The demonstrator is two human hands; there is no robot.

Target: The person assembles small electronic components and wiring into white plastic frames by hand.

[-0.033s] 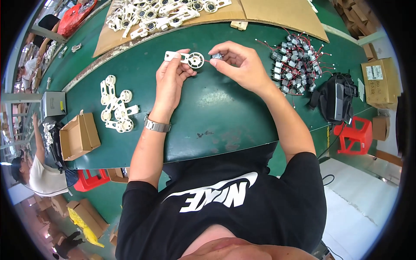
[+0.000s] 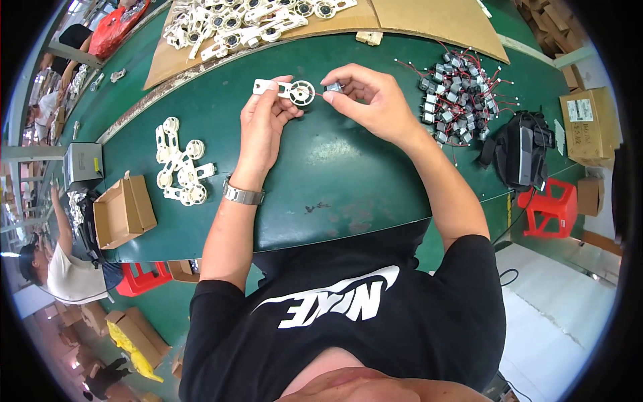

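My left hand (image 2: 262, 124) is closed on a white plastic arm-shaped part (image 2: 301, 93), whose round spoked ring points to the right. Just beside that ring, my right hand (image 2: 375, 104) pinches a small grey motor (image 2: 333, 87) between thumb and fingers. A thin red wire seems to run from the motor to the ring; how it is joined there is too small to tell. To the left of my left forearm lie several similar white plastic parts (image 2: 181, 173) on the green table (image 2: 328, 157). A pile of small motors with red wires (image 2: 459, 100) lies right of my right hand.
At the far side, a brown cardboard sheet (image 2: 435, 23) carries many white parts with dark centres. An open cardboard box (image 2: 125, 213) stands at the left edge. A black bag-like item (image 2: 524, 151) sits at the right, near a red stool (image 2: 552, 208). Other people work at the far left.
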